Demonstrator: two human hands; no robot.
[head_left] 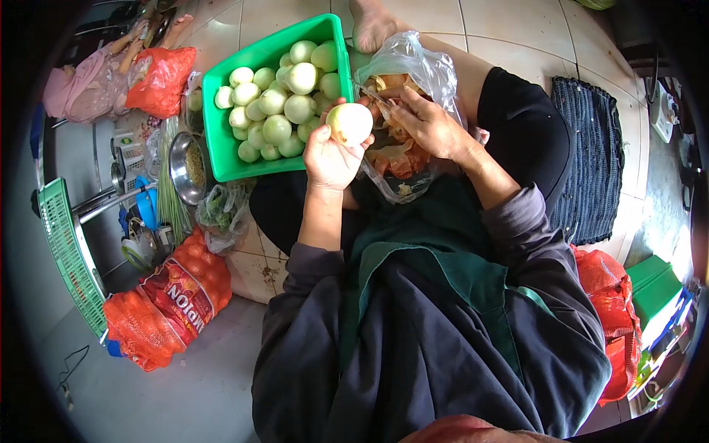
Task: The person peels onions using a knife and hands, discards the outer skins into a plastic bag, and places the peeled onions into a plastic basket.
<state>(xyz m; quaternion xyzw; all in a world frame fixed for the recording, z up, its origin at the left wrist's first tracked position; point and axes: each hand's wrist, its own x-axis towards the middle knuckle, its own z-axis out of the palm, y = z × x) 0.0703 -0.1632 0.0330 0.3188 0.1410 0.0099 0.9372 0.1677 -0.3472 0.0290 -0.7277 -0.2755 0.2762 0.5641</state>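
Observation:
My left hand (pixel 330 157) is closed around a pale peeled onion (pixel 350 124), holding it up in front of the green basin. My right hand (pixel 430 127) hovers over a clear plastic bag (pixel 430 68), its fingers bent toward the onion. What those fingers hold, if anything, is hard to make out against the peels behind them. Brown onion skins (pixel 399 159) lie inside the bag, between my legs. Just left of the bag stands the green basin (pixel 215 140), filled with several peeled onions (pixel 277 130).
At left are a red mesh sack (pixel 170 299), a metal bowl (pixel 177 168), a bag of green vegetables (pixel 220 210) and long green stalks (pixel 171 184). A person in pink (pixel 81 92) sits near a red bag (pixel 160 81). A dark woven mat (pixel 587 159) lies at right.

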